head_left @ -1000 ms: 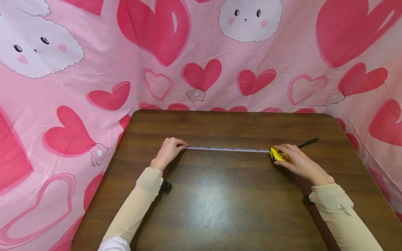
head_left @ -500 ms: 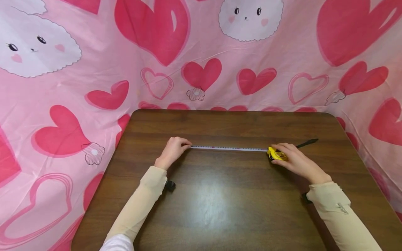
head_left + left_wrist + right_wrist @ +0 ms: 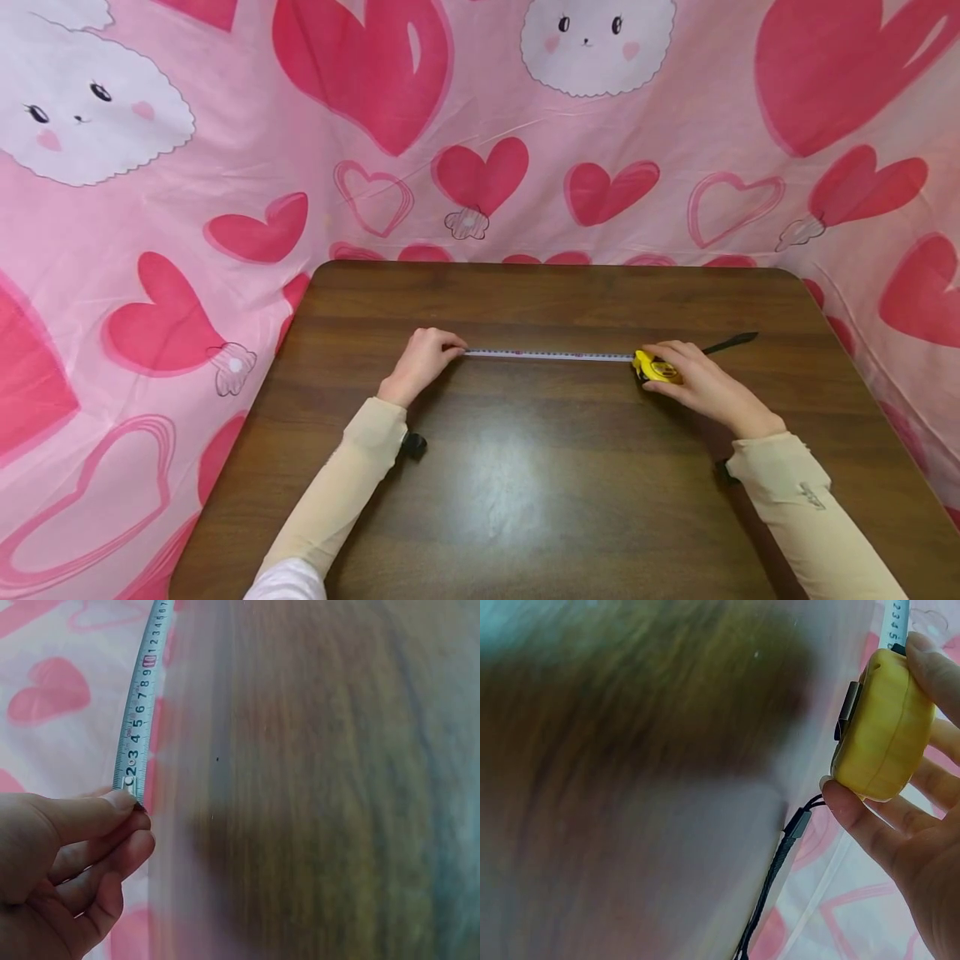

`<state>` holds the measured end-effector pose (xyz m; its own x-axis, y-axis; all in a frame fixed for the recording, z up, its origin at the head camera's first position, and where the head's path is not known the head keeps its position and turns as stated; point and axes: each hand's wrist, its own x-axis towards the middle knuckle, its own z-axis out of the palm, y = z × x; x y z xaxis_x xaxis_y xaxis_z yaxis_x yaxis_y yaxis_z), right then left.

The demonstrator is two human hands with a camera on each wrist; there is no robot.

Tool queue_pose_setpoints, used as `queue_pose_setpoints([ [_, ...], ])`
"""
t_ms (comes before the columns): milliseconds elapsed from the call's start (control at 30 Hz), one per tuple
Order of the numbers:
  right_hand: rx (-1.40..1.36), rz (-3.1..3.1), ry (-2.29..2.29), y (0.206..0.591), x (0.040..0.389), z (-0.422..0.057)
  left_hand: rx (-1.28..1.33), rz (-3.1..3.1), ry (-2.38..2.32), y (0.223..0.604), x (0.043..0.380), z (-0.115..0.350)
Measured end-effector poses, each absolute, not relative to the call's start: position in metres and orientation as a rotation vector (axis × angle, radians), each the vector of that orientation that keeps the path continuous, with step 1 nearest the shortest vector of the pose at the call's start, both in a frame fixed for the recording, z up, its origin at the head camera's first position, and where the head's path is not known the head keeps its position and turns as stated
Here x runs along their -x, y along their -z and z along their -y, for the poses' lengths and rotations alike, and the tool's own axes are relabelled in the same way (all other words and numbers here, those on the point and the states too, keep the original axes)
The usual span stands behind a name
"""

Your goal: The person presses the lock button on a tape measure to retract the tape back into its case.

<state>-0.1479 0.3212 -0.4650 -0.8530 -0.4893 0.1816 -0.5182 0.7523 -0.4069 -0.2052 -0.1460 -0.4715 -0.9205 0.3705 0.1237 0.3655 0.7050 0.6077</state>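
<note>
Nearest the camera, two arms in beige sleeves (image 3: 337,492) reach forward over a dark wooden table (image 3: 525,500), which shows a pale sheen at its middle. Further on, the left hand (image 3: 422,360) rests on the tabletop with its fingers curled, pinching the free end of the tape (image 3: 547,355) between thumb and forefinger; the left wrist view shows the thumb pressing the tip just below the first printed numbers. From there the thin white tape runs straight across the wood to the right, lying flat or just above the surface. At its other end the right hand (image 3: 693,382) grips the yellow tape measure (image 3: 652,368), thumb on one side and fingers wrapped round the other, the case sitting on the table. A black wrist strap (image 3: 729,342) trails from the case and lies on the wood just beyond the right hand. Behind the far edge of the table hangs a pink cloth (image 3: 480,125) printed with red hearts and white round faces.
</note>
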Motion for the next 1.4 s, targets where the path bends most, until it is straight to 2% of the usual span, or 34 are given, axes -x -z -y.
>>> queue_pose_setpoints([
  [1400, -0.856, 2.924, -0.676, 0.467, 0.157, -0.297, -0.668, -2.87, -1.054, 0.479, 0.205, 0.118],
])
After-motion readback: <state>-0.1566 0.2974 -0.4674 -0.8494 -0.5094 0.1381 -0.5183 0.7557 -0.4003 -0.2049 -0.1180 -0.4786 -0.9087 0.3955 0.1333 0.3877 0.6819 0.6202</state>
